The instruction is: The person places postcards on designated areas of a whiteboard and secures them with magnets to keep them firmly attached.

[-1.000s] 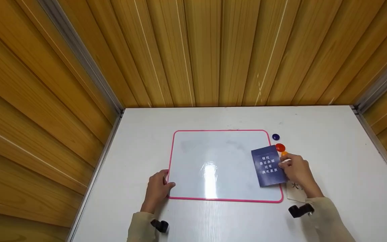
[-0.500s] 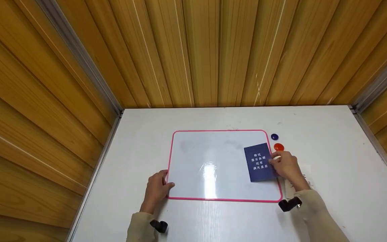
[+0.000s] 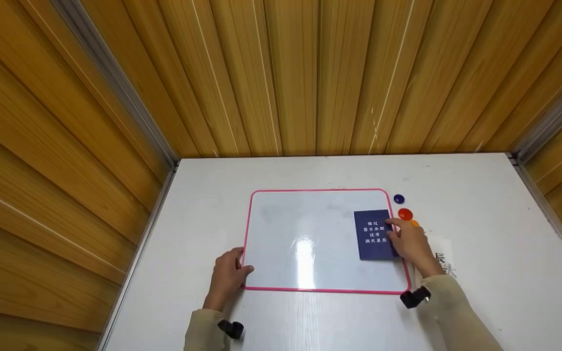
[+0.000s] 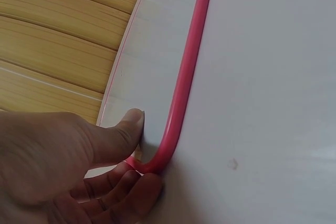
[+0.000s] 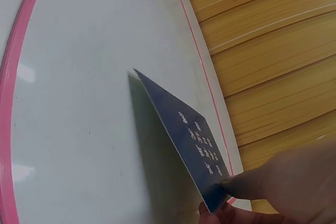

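Navy rectangular paper card (image 3: 372,251): likely light, bendy; right hand (image 3: 411,243) aptly pinches 3-o'clock edge; left hand (image 3: 228,274) grips pink-framed rectangular whiteboard (image 3: 281,229).

1. Left sleeve (image 3: 204,327): long, plain, beige.
2. Left camera (image 3: 232,329): black, stubby and angular, against the left sleeve's right edge, near its wrist end.
3. Left hand (image 3: 228,275): bare, just beyond the left sleeve.
4. Right sleeve (image 3: 458,314): same beige, lightly creased, well right of the left sleeve.
5. Right camera (image 3: 413,297): black, blocky, with a small shiny spot, also right of the left sleeve.
6. Right hand (image 3: 411,244): bare, right of and beyond the left sleeve.
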A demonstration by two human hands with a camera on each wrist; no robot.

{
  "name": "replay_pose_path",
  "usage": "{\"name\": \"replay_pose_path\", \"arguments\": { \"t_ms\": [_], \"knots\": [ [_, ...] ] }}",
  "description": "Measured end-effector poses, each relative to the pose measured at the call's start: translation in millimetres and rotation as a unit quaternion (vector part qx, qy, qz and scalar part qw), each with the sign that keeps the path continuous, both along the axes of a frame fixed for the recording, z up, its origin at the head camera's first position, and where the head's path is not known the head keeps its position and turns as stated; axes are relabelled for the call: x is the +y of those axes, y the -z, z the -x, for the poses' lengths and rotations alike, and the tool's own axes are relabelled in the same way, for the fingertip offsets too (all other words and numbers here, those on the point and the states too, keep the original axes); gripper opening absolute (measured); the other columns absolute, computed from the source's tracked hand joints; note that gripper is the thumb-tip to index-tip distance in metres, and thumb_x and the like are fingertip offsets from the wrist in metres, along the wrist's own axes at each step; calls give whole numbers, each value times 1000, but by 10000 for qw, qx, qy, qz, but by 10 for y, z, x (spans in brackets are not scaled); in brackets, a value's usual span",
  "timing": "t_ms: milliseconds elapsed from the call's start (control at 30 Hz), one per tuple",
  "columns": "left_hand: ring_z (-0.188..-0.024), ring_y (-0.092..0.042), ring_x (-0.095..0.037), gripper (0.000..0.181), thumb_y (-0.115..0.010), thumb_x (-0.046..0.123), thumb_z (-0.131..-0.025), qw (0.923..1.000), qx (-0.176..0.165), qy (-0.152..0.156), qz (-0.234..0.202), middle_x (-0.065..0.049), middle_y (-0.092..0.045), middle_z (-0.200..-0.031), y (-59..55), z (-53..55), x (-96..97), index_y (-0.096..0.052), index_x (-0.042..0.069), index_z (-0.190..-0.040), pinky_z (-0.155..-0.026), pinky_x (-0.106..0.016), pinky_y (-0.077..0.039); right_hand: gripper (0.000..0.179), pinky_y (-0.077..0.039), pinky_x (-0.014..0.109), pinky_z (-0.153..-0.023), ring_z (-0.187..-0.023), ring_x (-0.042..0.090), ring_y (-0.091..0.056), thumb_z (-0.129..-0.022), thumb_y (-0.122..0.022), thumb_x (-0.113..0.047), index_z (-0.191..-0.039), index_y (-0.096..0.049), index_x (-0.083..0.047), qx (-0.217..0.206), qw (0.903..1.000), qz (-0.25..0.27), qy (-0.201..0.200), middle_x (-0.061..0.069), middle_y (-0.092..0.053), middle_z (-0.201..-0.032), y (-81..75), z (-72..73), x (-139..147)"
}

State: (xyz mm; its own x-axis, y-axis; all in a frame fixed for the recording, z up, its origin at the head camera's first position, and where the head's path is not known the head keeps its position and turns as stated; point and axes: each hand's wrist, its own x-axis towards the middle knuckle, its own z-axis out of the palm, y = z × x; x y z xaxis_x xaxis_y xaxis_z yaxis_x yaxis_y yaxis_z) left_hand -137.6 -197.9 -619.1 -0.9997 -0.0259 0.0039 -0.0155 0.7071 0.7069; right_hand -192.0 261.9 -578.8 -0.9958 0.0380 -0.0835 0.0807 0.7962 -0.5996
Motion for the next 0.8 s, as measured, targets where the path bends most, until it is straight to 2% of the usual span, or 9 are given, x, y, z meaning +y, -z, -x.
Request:
{"name": "replay_pose_path", "arguments": {
  "t_ms": [67, 133, 233, 300, 433, 800],
  "knots": [
    [-71, -49, -16, 53, -83, 8, -85, 10000, -9, -6, 20, -3, -55, -79, 1, -3, -2, -63, -3, -133, -62, -31, -43, 41, -46, 47, -75, -82, 32, -56, -98, -64, -10, -137, -60, 3, -148, 9999, -38, -15, 18, -62, -86, 7, 8, -17],
    [-72, -49, -16, 53, -83, 9, -86, 10000, -42, -17, 39, -3, -55, -80, 3, -1, -2, -63, -3, -134, -62, -31, -43, 47, -49, 55, -87, -93, 37, -59, -99, -67, -16, -139, -56, 5, -363, 9993, -32, -1, 27, -65, -103, 13, 17, -37],
    [-72, -50, -16, 54, -83, 9, -86, 9999, -108, -47, 27, -3, -55, -81, 3, 3, 0, -63, -2, -134, -62, -31, -44, 60, -44, 62, -101, -111, 44, -57, -98, -71, -25, -144, -50, 7, -737, 9973, 10, 22, 35, -56, -133, 14, 26, -73],
    [-72, -50, -16, 54, -83, 9, -86, 9999, -154, -77, 11, -3, -55, -81, 1, 4, 2, -62, -2, -135, -62, -31, -44, 67, -42, 64, -103, -118, 47, -55, -97, -73, -30, -146, -47, 7, -888, 9960, 3, 4, 37, -48, -143, 8, 31, -93],
    [-71, -51, -17, 55, -83, 9, -86, 9998, -198, -102, -21, -3, -55, -80, -5, 0, 10, -62, -2, -135, -61, -31, -44, 73, -39, 65, -105, -124, 50, -51, -96, -74, -31, -149, -43, 8, -945, 9955, -65, -29, 37, -44, -146, 21, 44, -127],
    [-71, -50, -16, 53, -83, 8, -85, 9999, -101, -61, -58, -3, -55, -79, 8, 14, 9, -63, -2, -134, -61, -30, -43, 73, -33, 64, -110, -134, 53, -43, -96, -73, -27, -150, -40, 11, -838, 9961, -218, -169, 37, -43, -148, 54, 71, -195]
  ]
}}
